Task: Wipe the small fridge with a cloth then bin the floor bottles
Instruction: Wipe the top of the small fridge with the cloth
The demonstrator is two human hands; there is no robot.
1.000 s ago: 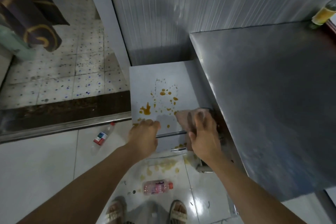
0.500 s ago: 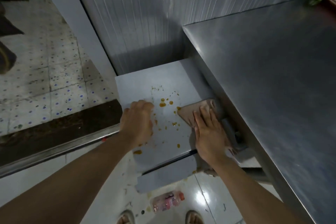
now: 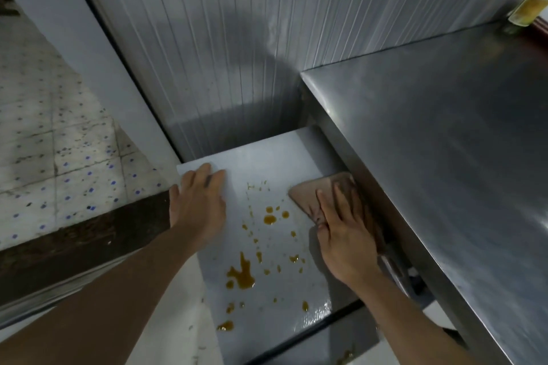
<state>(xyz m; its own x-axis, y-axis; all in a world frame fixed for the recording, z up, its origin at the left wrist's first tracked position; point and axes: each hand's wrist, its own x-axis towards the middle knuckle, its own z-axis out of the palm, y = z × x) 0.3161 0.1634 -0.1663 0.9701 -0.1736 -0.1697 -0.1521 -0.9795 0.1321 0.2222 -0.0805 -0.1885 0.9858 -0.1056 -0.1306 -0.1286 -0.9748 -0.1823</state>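
Observation:
The small grey fridge's flat top [image 3: 267, 157] lies below me, spattered with orange-brown stains [image 3: 240, 274]. My left hand [image 3: 198, 204] rests flat, fingers spread, on its far left corner. My right hand [image 3: 344, 234] presses flat on a pinkish-brown cloth [image 3: 308, 195] at the top's right side, close against the steel counter. No floor bottles are in view now.
A tall stainless steel counter [image 3: 444, 157] rises at the right, with a yellowish bottle [image 3: 529, 9] at its far end. A ribbed grey wall [image 3: 222, 38] stands behind the fridge. Spotted floor tiles [image 3: 59, 142] and a dark threshold [image 3: 74, 240] lie to the left.
Both hands have slid from the front edge of the fridge top toward the back, the cloth moving with the right hand. The view has closed in; the floor bottles have left the frame.

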